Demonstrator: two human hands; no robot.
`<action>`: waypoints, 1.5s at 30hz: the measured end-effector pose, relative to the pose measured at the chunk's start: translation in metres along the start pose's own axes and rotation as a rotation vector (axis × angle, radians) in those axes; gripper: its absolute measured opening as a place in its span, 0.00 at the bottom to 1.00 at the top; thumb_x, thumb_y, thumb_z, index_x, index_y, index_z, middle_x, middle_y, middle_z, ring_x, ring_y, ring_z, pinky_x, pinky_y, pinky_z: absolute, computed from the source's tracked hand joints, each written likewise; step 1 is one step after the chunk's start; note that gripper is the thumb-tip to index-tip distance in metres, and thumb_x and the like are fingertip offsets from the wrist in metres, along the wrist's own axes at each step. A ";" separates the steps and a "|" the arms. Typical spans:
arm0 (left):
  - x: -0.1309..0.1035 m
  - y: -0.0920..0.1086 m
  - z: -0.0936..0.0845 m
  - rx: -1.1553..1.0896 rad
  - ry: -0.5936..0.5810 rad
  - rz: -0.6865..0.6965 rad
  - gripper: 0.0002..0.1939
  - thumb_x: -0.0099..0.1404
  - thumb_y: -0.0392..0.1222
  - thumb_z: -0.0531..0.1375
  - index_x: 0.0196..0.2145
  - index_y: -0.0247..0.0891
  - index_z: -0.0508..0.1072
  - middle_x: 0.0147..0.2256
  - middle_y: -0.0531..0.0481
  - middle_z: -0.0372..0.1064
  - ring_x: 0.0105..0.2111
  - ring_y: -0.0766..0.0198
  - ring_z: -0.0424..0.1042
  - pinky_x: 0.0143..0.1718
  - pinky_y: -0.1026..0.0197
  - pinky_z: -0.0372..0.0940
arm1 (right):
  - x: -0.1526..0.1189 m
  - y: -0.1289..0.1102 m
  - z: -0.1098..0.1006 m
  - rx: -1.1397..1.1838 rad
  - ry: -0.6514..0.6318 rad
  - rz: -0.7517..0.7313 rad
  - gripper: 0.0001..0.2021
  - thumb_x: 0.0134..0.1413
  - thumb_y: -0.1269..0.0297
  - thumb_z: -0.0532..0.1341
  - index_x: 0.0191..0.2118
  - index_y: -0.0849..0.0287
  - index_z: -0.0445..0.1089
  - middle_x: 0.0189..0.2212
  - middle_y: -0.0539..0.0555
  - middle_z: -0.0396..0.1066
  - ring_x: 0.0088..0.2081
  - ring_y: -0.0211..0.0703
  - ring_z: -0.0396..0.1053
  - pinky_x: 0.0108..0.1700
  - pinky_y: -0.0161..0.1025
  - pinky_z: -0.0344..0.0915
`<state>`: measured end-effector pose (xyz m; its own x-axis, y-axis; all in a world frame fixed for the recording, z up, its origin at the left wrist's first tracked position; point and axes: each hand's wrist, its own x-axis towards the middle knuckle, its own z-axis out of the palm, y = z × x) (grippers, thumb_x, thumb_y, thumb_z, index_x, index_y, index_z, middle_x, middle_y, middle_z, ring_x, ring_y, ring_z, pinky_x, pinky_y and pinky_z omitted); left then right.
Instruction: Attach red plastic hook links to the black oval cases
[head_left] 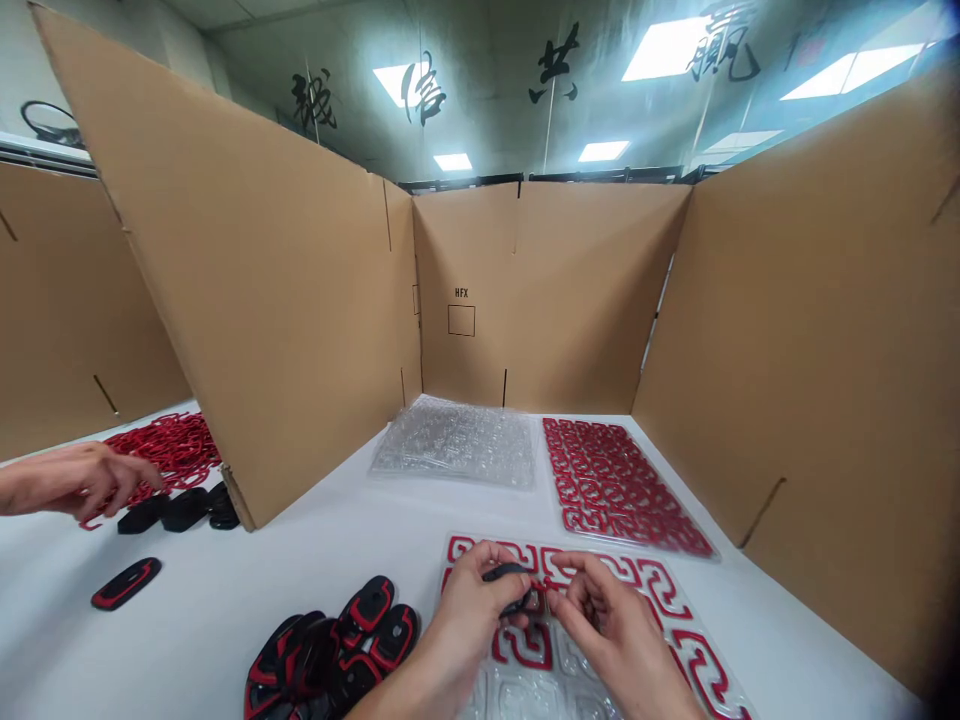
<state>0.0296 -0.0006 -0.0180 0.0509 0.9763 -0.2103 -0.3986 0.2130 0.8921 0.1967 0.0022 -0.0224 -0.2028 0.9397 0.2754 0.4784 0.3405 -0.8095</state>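
Note:
My left hand grips a black rounded piece between thumb and fingers, above a clear plastic tray. Close at its right, the thumb and forefinger of my right hand pinch a small red piece against the black one. Red curved parts sit in many of the tray's pockets, while some near pockets hold none. A pile of black pieces with red trim lies left of my left forearm.
Stacked clear trays lie at the back, beside a tray full of red parts. Cardboard walls surround the table. Far left, another person's hand reaches by red strips and black pieces.

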 end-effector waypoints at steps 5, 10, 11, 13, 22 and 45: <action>0.000 -0.002 0.000 -0.026 -0.017 -0.006 0.19 0.43 0.44 0.69 0.28 0.38 0.64 0.25 0.54 0.71 0.25 0.65 0.71 0.27 0.63 0.63 | 0.001 -0.005 0.000 0.028 -0.076 -0.038 0.12 0.58 0.56 0.59 0.38 0.56 0.76 0.28 0.52 0.73 0.31 0.44 0.70 0.35 0.36 0.66; 0.001 -0.002 0.001 -0.072 -0.010 0.016 0.24 0.40 0.51 0.71 0.31 0.37 0.67 0.28 0.53 0.71 0.26 0.65 0.72 0.27 0.63 0.64 | 0.002 -0.007 -0.003 -0.055 -0.032 -0.131 0.16 0.60 0.53 0.57 0.26 0.56 0.72 0.27 0.52 0.71 0.32 0.44 0.69 0.36 0.36 0.65; 0.001 -0.001 0.001 -0.070 -0.001 0.014 0.25 0.40 0.52 0.71 0.32 0.37 0.67 0.28 0.53 0.71 0.26 0.64 0.72 0.25 0.63 0.64 | 0.002 -0.005 -0.003 -0.067 -0.014 -0.119 0.18 0.61 0.51 0.55 0.26 0.56 0.70 0.26 0.52 0.70 0.31 0.43 0.68 0.35 0.36 0.65; 0.001 0.001 0.001 -0.040 -0.005 -0.006 0.26 0.42 0.54 0.70 0.32 0.38 0.67 0.26 0.54 0.70 0.24 0.64 0.72 0.22 0.65 0.62 | 0.002 0.000 -0.002 -0.075 -0.009 -0.060 0.20 0.63 0.49 0.51 0.27 0.56 0.68 0.24 0.51 0.69 0.27 0.42 0.67 0.32 0.36 0.64; -0.004 0.002 0.007 0.107 -0.109 -0.045 0.21 0.46 0.54 0.67 0.32 0.37 0.69 0.23 0.53 0.71 0.17 0.68 0.68 0.15 0.68 0.56 | -0.001 -0.002 -0.002 -0.060 -0.041 -0.020 0.20 0.61 0.48 0.54 0.26 0.56 0.69 0.21 0.49 0.68 0.25 0.40 0.65 0.28 0.34 0.62; -0.006 0.010 -0.005 0.445 -0.042 0.043 0.24 0.48 0.63 0.64 0.24 0.38 0.65 0.17 0.61 0.56 0.13 0.73 0.56 0.13 0.70 0.50 | 0.012 -0.015 -0.027 0.755 -0.063 0.365 0.21 0.41 0.54 0.71 0.37 0.61 0.68 0.29 0.53 0.77 0.26 0.37 0.72 0.30 0.34 0.66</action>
<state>0.0207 -0.0049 -0.0099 0.0843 0.9833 -0.1614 0.0315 0.1592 0.9867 0.2101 0.0094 0.0069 -0.2038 0.9755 -0.0826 -0.1721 -0.1188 -0.9779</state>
